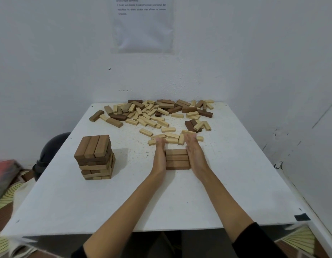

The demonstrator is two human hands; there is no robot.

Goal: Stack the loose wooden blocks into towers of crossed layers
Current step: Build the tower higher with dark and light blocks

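Three brown blocks lie side by side as one flat layer (177, 159) in the middle of the white table (124, 205). My left hand (160, 157) presses straight fingers against the layer's left ends. My right hand (196, 154) does the same against the right ends. A finished tower of crossed layers (95, 158) stands to the left, several layers high. Many loose blocks, pale and dark, lie scattered in a pile (154, 113) at the far side of the table; a few pale ones (170, 137) lie just beyond my fingertips.
A white wall with a taped paper sheet (142, 25) rises behind the table. A dark round object (49, 151) sits beside the table's left edge. Patterned floor shows at the lower left and right. Black tape (302, 217) marks the table's near right corner.
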